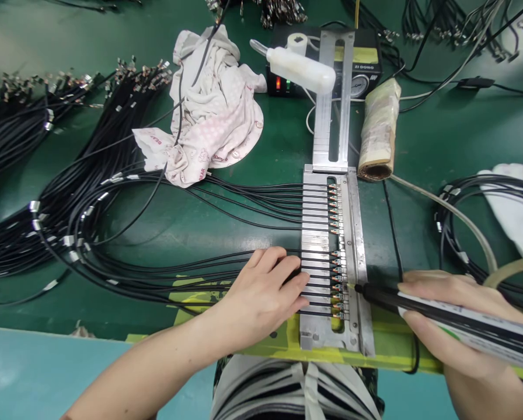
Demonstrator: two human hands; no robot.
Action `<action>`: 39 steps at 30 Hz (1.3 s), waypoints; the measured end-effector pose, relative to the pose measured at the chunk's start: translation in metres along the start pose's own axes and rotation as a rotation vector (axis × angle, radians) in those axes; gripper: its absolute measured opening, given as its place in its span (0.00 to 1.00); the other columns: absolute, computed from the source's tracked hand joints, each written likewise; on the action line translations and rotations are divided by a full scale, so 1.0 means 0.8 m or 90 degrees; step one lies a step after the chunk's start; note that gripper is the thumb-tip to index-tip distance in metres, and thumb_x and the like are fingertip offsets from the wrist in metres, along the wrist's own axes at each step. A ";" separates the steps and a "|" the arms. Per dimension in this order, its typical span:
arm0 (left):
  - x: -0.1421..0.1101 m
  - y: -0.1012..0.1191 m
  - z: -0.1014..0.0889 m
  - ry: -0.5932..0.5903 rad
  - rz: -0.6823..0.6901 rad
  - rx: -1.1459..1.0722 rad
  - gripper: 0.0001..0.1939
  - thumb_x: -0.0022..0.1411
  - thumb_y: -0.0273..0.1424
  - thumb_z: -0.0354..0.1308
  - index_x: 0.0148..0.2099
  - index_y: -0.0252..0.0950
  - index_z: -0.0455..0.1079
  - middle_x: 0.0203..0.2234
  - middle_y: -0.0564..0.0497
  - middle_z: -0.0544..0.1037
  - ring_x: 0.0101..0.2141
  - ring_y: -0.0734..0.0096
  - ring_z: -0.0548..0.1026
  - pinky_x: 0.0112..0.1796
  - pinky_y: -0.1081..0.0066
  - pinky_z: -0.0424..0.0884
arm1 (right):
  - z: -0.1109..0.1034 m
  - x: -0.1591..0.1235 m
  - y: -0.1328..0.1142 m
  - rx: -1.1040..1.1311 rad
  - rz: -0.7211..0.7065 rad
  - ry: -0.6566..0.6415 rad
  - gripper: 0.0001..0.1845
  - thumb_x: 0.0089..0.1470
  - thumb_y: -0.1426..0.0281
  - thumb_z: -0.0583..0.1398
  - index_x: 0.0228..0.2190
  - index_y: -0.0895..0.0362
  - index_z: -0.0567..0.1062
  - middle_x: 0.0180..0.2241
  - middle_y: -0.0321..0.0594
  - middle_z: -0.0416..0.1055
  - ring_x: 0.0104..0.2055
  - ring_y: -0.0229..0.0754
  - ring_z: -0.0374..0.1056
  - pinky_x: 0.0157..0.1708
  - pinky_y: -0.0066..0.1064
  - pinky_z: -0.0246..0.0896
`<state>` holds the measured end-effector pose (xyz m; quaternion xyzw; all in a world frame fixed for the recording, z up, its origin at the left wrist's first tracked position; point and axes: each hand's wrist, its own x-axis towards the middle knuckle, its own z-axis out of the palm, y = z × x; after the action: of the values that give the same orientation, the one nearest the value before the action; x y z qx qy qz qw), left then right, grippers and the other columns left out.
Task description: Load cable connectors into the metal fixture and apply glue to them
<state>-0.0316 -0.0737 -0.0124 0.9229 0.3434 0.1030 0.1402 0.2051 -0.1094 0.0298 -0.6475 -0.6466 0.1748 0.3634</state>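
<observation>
A metal fixture (354, 233) lies on the green bench and holds a row of black cables (253, 198) in its slots, their stripped ends lined up along a slit. My left hand (265, 294) rests flat on the lower cables just left of the fixture, fingers stretched out and pressing them down. My right hand (445, 326) is closed round a soldering iron (423, 306), held like a pen. Its tip touches the cable ends near the lower part of the fixture.
Bundles of black cables (69, 192) cover the left of the bench. A crumpled cloth (209, 116) lies at the back, beside a soldering station (366, 70) with a white bottle (300, 67). A tape roll (379, 131) and white gloves (515, 210) lie to the right.
</observation>
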 end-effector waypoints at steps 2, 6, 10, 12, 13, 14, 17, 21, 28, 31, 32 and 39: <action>0.000 0.000 0.000 -0.002 0.000 -0.001 0.11 0.65 0.34 0.50 0.46 0.33 0.67 0.41 0.44 0.69 0.43 0.57 0.62 0.39 0.60 0.63 | 0.000 0.000 0.000 0.015 0.005 -0.002 0.02 0.49 0.66 0.62 0.29 0.45 0.75 0.28 0.38 0.74 0.29 0.47 0.72 0.23 0.36 0.66; 0.000 -0.001 0.001 -0.008 0.001 -0.004 0.12 0.65 0.34 0.50 0.46 0.33 0.67 0.41 0.44 0.69 0.43 0.56 0.61 0.39 0.60 0.63 | -0.002 0.000 0.005 0.049 0.008 -0.009 0.03 0.49 0.67 0.62 0.30 0.46 0.75 0.28 0.38 0.74 0.28 0.46 0.71 0.23 0.36 0.65; 0.000 -0.001 0.001 -0.009 -0.001 -0.006 0.12 0.65 0.34 0.50 0.46 0.33 0.67 0.41 0.44 0.69 0.43 0.56 0.61 0.39 0.60 0.63 | -0.003 0.000 0.009 0.046 -0.016 -0.016 0.03 0.48 0.67 0.63 0.29 0.46 0.75 0.27 0.38 0.74 0.26 0.45 0.71 0.22 0.36 0.64; -0.001 -0.001 0.001 -0.009 -0.002 -0.006 0.12 0.65 0.34 0.50 0.46 0.33 0.67 0.41 0.44 0.69 0.43 0.57 0.61 0.39 0.59 0.63 | -0.002 0.001 0.009 0.041 -0.009 -0.011 0.03 0.47 0.67 0.63 0.28 0.45 0.75 0.27 0.37 0.74 0.25 0.46 0.71 0.21 0.37 0.65; -0.001 0.000 0.001 -0.009 -0.002 -0.006 0.12 0.65 0.34 0.50 0.46 0.33 0.67 0.41 0.44 0.69 0.43 0.57 0.61 0.39 0.59 0.63 | -0.002 0.000 0.008 0.038 -0.002 -0.010 0.03 0.47 0.67 0.63 0.29 0.45 0.75 0.27 0.37 0.74 0.26 0.46 0.71 0.21 0.37 0.65; -0.001 0.000 0.000 -0.009 -0.002 -0.006 0.12 0.65 0.34 0.50 0.46 0.33 0.67 0.41 0.43 0.69 0.43 0.57 0.61 0.39 0.59 0.63 | -0.002 0.000 0.008 0.036 -0.001 -0.007 0.04 0.47 0.67 0.63 0.29 0.45 0.75 0.27 0.37 0.74 0.25 0.47 0.71 0.21 0.37 0.65; 0.000 0.000 0.000 -0.011 0.000 -0.005 0.12 0.65 0.34 0.51 0.46 0.33 0.67 0.41 0.43 0.69 0.43 0.56 0.61 0.39 0.60 0.63 | -0.003 0.000 0.009 0.037 -0.016 -0.015 0.03 0.47 0.68 0.63 0.28 0.46 0.75 0.27 0.37 0.74 0.25 0.46 0.71 0.21 0.36 0.65; 0.001 -0.001 0.000 -0.011 -0.001 -0.004 0.12 0.64 0.35 0.52 0.46 0.34 0.67 0.41 0.43 0.69 0.43 0.57 0.62 0.39 0.60 0.64 | -0.005 0.002 0.014 0.054 -0.030 -0.022 0.04 0.47 0.68 0.63 0.29 0.46 0.75 0.26 0.37 0.74 0.25 0.46 0.71 0.20 0.35 0.64; -0.001 0.000 -0.001 -0.006 0.008 0.010 0.12 0.64 0.34 0.51 0.46 0.34 0.67 0.41 0.43 0.69 0.43 0.56 0.61 0.38 0.60 0.63 | -0.004 -0.001 0.013 0.107 -0.023 -0.003 0.03 0.48 0.67 0.63 0.29 0.45 0.75 0.25 0.38 0.73 0.26 0.48 0.71 0.21 0.37 0.64; -0.002 0.000 -0.002 0.008 0.022 0.009 0.10 0.64 0.34 0.51 0.44 0.35 0.69 0.40 0.44 0.69 0.42 0.58 0.62 0.38 0.61 0.63 | -0.004 -0.003 0.012 0.089 -0.026 0.007 0.04 0.47 0.68 0.63 0.29 0.46 0.75 0.25 0.39 0.73 0.26 0.48 0.72 0.21 0.37 0.65; -0.002 0.000 -0.003 0.013 0.027 0.006 0.10 0.64 0.34 0.52 0.42 0.35 0.69 0.39 0.44 0.69 0.41 0.59 0.62 0.38 0.61 0.63 | -0.005 -0.001 0.013 0.077 -0.027 0.004 0.05 0.47 0.69 0.62 0.29 0.46 0.75 0.25 0.39 0.74 0.26 0.48 0.72 0.20 0.36 0.65; 0.001 0.000 -0.006 0.015 0.038 -0.020 0.11 0.65 0.34 0.50 0.39 0.34 0.70 0.33 0.45 0.69 0.37 0.63 0.62 0.35 0.63 0.64 | -0.007 0.028 0.034 0.127 -0.297 -0.118 0.16 0.40 0.78 0.61 0.33 0.49 0.73 0.18 0.34 0.72 0.18 0.43 0.70 0.13 0.28 0.64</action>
<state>-0.0325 -0.0725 -0.0079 0.9292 0.3156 0.1237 0.1471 0.2309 -0.0863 0.0203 -0.4235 -0.7884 0.2079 0.3948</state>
